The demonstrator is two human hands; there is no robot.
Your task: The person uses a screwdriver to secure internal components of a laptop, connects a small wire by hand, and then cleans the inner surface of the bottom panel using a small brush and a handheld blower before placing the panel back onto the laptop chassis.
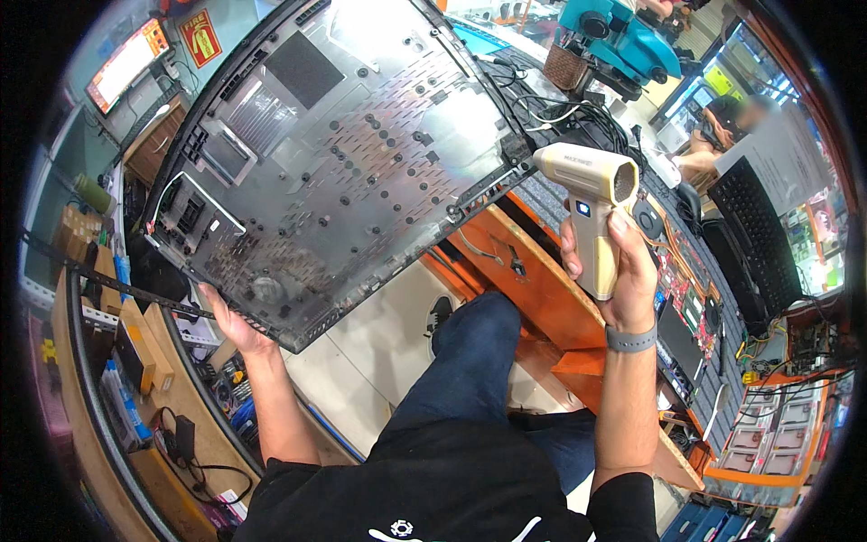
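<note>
My left hand (pixel 237 323) grips the lower left corner of a large laptop bottom cover (pixel 357 194), tilted up over the floor. Its grey inner side faces me, with rows of vent slots, small round posts and a dark pad. In my right hand (pixel 635 271) is a pale cream handheld air blower (pixel 596 181), held upright by its grip. The blower's narrow nozzle points left, close to the cover's right corner, with a small gap or overlap I cannot judge. A small display glows on its grip.
On the right bench lies an opened laptop base (pixel 691 312) with a red board and fans, beside a black keyboard (pixel 754 221). A teal microscope (pixel 601 32) and tangled cables (pixel 578 113) stand farther back. Shelves (pixel 163 348) line the left; a person (pixel 720 126) sits beyond the bench.
</note>
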